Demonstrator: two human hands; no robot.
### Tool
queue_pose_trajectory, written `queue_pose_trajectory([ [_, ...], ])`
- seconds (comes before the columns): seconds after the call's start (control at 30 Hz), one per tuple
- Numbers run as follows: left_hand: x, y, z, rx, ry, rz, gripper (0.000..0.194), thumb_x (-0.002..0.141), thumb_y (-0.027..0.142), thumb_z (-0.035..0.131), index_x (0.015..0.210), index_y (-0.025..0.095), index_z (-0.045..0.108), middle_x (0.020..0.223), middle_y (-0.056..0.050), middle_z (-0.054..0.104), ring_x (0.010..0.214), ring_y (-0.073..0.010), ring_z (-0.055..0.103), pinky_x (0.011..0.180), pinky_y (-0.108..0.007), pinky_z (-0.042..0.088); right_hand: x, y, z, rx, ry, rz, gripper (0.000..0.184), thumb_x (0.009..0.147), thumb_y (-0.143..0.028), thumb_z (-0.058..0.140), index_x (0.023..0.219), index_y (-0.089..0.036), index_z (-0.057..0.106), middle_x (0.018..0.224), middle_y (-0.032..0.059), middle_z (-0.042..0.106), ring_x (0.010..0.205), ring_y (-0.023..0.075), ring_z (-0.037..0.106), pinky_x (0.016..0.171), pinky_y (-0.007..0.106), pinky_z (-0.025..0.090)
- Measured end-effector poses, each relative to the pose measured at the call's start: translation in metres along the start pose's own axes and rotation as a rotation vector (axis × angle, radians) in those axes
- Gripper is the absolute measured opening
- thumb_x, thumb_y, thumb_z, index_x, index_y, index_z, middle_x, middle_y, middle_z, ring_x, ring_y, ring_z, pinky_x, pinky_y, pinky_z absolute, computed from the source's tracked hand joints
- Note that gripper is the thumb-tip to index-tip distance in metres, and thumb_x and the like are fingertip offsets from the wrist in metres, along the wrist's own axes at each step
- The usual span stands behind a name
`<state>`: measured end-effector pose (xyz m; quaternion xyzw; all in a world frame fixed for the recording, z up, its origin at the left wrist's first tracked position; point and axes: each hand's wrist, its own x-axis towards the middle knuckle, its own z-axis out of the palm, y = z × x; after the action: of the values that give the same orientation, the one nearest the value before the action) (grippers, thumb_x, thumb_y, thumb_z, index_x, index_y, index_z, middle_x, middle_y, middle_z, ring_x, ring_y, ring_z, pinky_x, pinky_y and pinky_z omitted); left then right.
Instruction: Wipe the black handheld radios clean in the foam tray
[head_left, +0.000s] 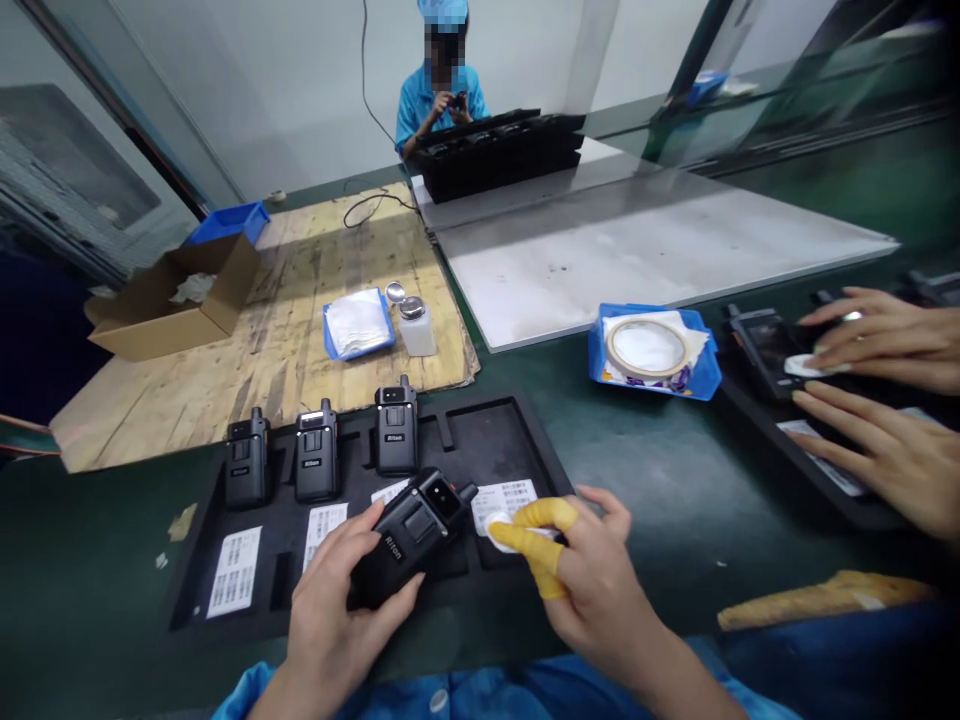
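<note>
My left hand (337, 605) is wrapped round a black two-way radio (412, 535), held tilted above the black foam tray (289, 600) with its antenna to the right. In my right hand (581, 565), whose thumb and fingertips wear yellow finger cots, a small white cotton pad (500, 530) is pinched just right of the radio. The pad and the radio are apart. In the tray's back row stand a radio at the left (247, 460), a second radio (317, 450) and a third radio (396, 428). White label sheets (234, 572) lie in the front row.
Behind the tray are a blue bin of white wipes (358, 322) and a pump bottle (417, 328). A blue bin with a tape roll (596, 365) stands right of them. At far right, a co-worker's hands (892, 440) wipe another radio (761, 345). Another person (442, 100) sits opposite.
</note>
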<state>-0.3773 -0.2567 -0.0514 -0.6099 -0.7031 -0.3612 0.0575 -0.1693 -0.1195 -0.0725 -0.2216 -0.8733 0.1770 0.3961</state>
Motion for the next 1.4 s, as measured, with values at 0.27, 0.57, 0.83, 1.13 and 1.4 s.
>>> queue_pose_trajectory([
  [0.27,0.003,0.004,-0.003,0.019,0.031,0.028,0.039,0.071,0.023,0.075,0.102,0.022,0.051,0.112,-0.014,0.067,0.099,-0.0241,0.065,0.085,-0.036,0.053,-0.019,0.019,0.009,-0.078,0.03,0.07,0.041,0.077,-0.003,0.043,0.105,-0.026,0.062,0.091,0.0002,0.06,0.084,0.0143,0.058,0.093,0.04,0.027],
  [0.57,0.044,0.027,0.019,-1.112,-0.117,-1.025,0.064,0.054,0.043,0.086,0.099,0.02,0.047,0.086,-0.01,0.072,0.08,-0.0273,0.07,0.076,-0.036,0.055,-0.019,0.056,0.021,-0.145,0.199,0.182,0.034,0.08,-0.011,0.043,0.098,-0.026,0.067,0.087,0.0012,0.062,0.08,0.0155,0.058,0.084,0.037,0.035],
  [0.83,0.111,0.049,0.091,-1.531,0.017,-1.245,0.013,0.09,0.022,0.054,0.094,0.009,0.054,0.075,-0.014,0.069,0.071,-0.0257,0.07,0.064,-0.036,0.058,-0.024,0.075,0.031,-0.122,0.255,0.264,0.031,0.082,-0.015,0.044,0.096,-0.025,0.07,0.086,0.0036,0.064,0.08,0.0176,0.058,0.076,0.036,0.042],
  [1.13,0.136,0.055,0.123,-1.646,0.124,-1.255,0.027,0.095,0.029,0.044,0.099,0.006,0.057,0.087,-0.013,0.069,0.074,-0.021,0.068,0.071,-0.036,0.06,-0.023,0.074,0.03,-0.112,0.276,0.23,0.028,0.082,-0.014,0.046,0.095,-0.025,0.069,0.085,0.002,0.064,0.08,0.0164,0.059,0.075,0.034,0.042],
  [1.4,0.122,0.051,0.114,-1.524,-0.075,-1.38,0.051,0.092,0.042,0.044,0.106,-0.006,0.054,0.09,-0.027,0.067,0.075,-0.0351,0.07,0.063,-0.041,0.061,-0.024,0.072,0.027,-0.062,0.265,0.245,0.028,0.084,-0.014,0.047,0.099,-0.026,0.068,0.086,0.0012,0.064,0.08,0.0152,0.059,0.076,0.033,0.042],
])
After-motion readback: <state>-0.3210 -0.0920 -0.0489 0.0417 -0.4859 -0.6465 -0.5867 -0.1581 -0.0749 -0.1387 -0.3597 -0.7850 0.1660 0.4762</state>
